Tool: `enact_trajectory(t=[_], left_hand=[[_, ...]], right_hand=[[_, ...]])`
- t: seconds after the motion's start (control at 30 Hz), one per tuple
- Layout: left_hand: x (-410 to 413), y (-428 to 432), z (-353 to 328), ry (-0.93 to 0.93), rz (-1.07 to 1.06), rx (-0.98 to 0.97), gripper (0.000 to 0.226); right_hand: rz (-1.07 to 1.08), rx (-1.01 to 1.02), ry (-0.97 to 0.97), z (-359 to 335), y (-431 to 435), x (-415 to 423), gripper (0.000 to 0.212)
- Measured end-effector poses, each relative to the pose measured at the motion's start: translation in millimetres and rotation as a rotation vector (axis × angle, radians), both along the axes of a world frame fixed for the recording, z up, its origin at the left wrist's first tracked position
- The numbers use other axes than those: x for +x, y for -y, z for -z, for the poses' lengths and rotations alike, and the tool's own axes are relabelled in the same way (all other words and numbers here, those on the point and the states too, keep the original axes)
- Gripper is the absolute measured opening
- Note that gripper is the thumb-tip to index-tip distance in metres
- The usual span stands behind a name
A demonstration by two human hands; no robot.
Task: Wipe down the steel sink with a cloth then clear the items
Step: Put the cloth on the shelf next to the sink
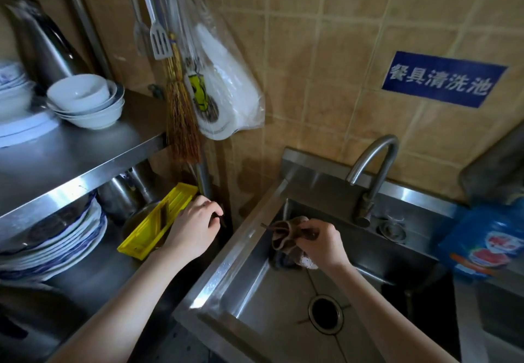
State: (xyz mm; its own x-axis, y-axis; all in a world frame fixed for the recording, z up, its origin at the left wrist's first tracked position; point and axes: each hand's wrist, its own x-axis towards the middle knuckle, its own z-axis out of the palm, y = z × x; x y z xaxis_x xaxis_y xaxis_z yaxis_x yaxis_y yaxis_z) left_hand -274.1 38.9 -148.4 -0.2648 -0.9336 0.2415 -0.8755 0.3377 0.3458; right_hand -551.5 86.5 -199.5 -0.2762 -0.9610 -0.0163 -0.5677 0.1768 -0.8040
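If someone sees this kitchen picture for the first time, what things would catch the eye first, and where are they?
Most likely the right hand gripping a brown cloth over the back left corner of the steel sink, left of the curved faucet. Next, the blue sign with white characters on the tiled wall, upper right, and the bright yellow tray at the lower shelf, where the left hand reaches.

Tan tiled wall (326,50) (blue sign (442,79)), steel shelving (85,147)
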Motion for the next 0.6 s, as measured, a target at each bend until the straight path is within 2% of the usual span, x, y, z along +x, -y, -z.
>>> enact_trajectory(t=[0.27, 0.6], left_hand=[[-10.8, 10.6, -30.2, -0.05, 0.045, -0.047, 0.01], [43.3, 13.1, -73.0, -0.029, -0.059, -0.096, 0.008]], right_hand=[[0.019, -0.048, -0.041, -28.7, 2.6, -15.8, 0.031], [-0.162, -0.189, -0.094, -73.5, 38.0, 20.4, 0.031]])
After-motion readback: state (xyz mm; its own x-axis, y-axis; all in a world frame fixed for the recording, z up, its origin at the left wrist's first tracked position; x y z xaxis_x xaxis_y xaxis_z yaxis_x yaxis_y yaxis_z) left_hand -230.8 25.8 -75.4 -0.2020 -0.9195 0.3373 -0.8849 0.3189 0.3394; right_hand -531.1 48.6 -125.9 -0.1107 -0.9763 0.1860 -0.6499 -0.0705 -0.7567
